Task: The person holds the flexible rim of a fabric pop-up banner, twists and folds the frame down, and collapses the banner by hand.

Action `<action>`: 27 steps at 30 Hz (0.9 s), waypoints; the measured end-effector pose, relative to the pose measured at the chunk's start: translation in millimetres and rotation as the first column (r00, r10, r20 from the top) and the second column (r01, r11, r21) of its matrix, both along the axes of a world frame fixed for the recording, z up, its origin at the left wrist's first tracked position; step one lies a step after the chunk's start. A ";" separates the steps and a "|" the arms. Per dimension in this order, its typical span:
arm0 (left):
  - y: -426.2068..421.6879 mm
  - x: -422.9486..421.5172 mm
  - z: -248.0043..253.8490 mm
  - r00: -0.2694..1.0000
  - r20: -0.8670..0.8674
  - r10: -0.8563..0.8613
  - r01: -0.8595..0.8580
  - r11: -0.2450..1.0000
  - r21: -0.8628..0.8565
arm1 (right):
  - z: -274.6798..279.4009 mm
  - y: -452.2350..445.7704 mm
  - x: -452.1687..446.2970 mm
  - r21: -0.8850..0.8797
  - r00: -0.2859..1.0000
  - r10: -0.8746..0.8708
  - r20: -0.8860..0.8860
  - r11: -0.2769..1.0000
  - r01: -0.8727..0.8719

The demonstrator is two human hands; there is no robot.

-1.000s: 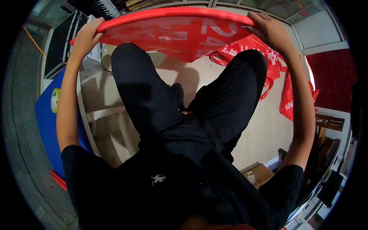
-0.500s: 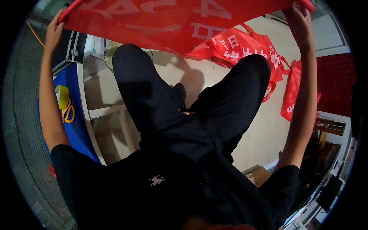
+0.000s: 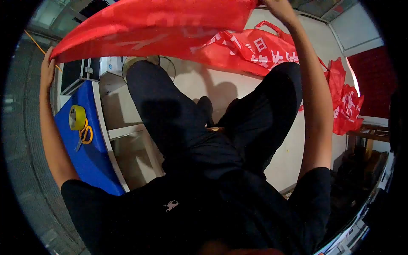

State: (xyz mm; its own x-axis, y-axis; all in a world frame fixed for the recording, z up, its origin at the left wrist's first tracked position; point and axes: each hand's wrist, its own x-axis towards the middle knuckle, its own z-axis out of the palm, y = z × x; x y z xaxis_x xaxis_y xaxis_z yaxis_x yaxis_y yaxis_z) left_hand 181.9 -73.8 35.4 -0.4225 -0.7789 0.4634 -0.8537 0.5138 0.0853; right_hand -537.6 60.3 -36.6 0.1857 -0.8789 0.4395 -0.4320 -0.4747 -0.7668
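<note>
A red banner (image 3: 170, 36) with pale lettering is stretched across the top of the view, sagging between my arms. My left hand (image 3: 48, 66) is closed on its left corner. Up at the top edge, my right hand (image 3: 276, 8) is at the banner's right end, its fingers partly cut off by the frame. More of the red cloth, with white characters, lies in folds on the floor beyond my right knee, and a crumpled red heap (image 3: 347, 108) rests farther right. Whether these pieces join the held banner cannot be made out.
On a blue surface (image 3: 95, 140) at my left lie a roll of yellow tape (image 3: 77, 117) and orange-handled scissors (image 3: 86, 134). Behind them stand a black case (image 3: 76, 76) and a white box (image 3: 111, 68). A wooden stool or rack (image 3: 372, 134) is at the right.
My right hand has moved left and up, bringing the banner's right end inward, so the cloth hangs slacker. My left hand is slightly lower. The view has shifted a little.
</note>
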 end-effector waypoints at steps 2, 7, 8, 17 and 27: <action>1.1 10.2 5.4 0.999 -0.031 -0.031 0.031 0.999 0.007 | 48.0 28.3 23.0 0.000 0.993 -0.089 0.079 0.996 0.090; 10.0 12.1 20.6 0.929 -0.367 0.049 0.052 0.964 0.260 | 18.6 34.0 40.3 -0.107 0.996 0.070 0.050 0.992 -0.064; 9.0 12.1 19.0 0.948 -0.311 -0.067 0.145 0.961 0.236 | -4.2 31.3 40.2 -0.181 0.990 0.070 0.124 0.982 -0.047; 62.5 -71.1 4.1 0.900 -0.434 0.051 0.150 0.896 0.417 | -104.0 93.1 27.0 0.562 0.442 -0.471 0.763 0.821 -0.096; 95.7 -100.3 -45.9 0.968 -0.241 0.067 0.058 0.876 0.478 | -65.5 197.0 29.7 0.663 0.554 -0.531 0.641 0.747 -0.052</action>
